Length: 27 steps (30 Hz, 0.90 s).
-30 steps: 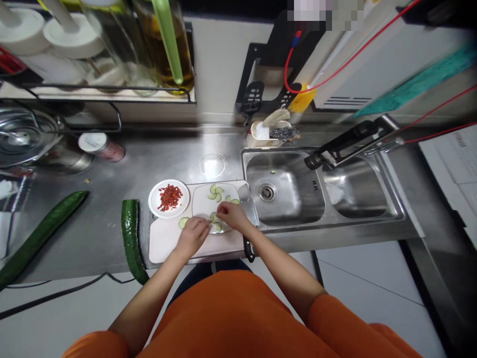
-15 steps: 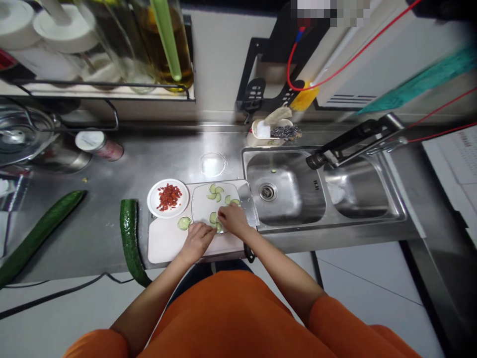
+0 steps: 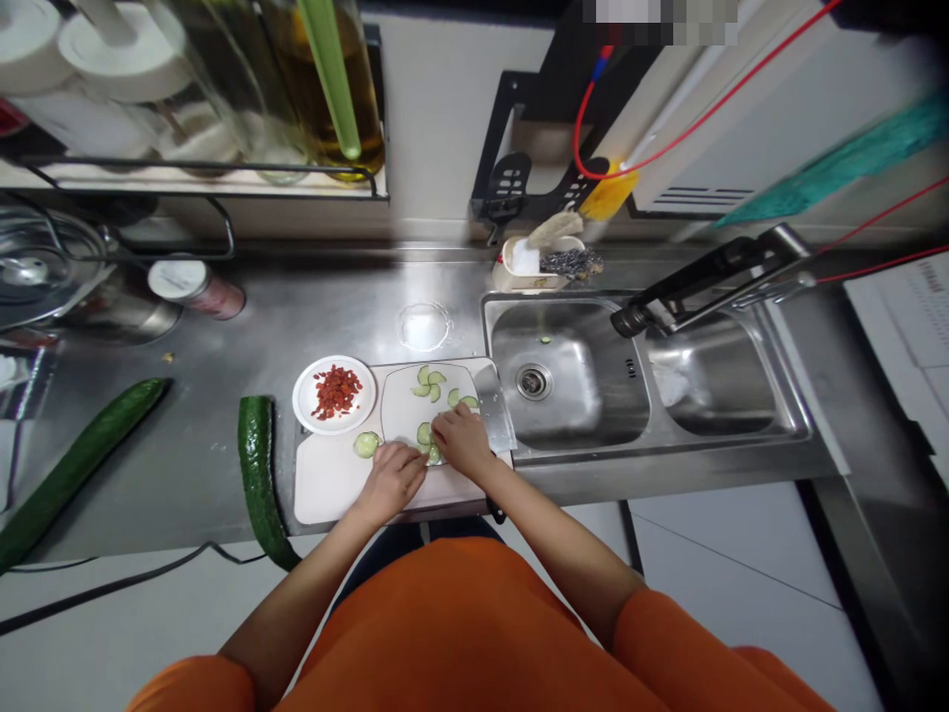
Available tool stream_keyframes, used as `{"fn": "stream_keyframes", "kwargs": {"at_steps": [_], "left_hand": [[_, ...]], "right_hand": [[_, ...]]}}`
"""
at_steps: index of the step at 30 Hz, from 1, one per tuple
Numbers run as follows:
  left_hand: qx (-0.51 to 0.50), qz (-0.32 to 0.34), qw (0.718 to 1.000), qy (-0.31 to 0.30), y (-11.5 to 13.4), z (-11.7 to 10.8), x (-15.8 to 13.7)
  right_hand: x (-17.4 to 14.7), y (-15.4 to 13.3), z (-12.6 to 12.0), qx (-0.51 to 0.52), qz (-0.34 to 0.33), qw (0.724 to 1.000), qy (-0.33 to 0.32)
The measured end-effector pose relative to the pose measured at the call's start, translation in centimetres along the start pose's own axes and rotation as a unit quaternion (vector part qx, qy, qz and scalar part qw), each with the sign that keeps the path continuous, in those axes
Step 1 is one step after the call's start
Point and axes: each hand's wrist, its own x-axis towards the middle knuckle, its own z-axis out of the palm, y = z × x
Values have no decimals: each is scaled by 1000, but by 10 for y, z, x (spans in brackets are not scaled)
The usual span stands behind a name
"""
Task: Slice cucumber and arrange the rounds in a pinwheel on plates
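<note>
A white square plate [image 3: 400, 405] with a dark rim line lies on a white cutting board [image 3: 326, 489]. Fans of cucumber slices [image 3: 428, 382] sit at its far side, with more at its right side and near edge. My right hand [image 3: 464, 442] bends over the near group, fingertips pinched at a cucumber slice. Beside it, at the plate's near edge, my left hand [image 3: 396, 482] has its fingers curled together; what lies under them is hidden. A loose stack of cucumber slices [image 3: 366, 444] rests left of the plate. The cleaver [image 3: 498, 407] lies at the board's right, partly behind my right hand.
A round white plate of small red pieces [image 3: 335, 395] overlaps the board's far left corner. A cut cucumber [image 3: 256, 465] and a whole cucumber [image 3: 89, 460] lie leftward. The double sink [image 3: 567, 371] is right. Seasoning jars and oil bottles [image 3: 333, 89] stand on a rack above.
My right hand has shifted slightly left and down over the near slices. My left hand stays almost where it was.
</note>
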Motion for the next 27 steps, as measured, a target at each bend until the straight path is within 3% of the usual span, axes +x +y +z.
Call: {"fn": "stream_keyframes", "kwargs": {"at_steps": [13, 27], "left_hand": [[-12, -14, 1000, 11, 2, -3, -6], [-10, -29, 1000, -1, 4, -9, -8]], "right_hand": [[-16, 7, 10, 13, -12, 996, 90], [-29, 5, 13, 5, -37, 997, 66]]}}
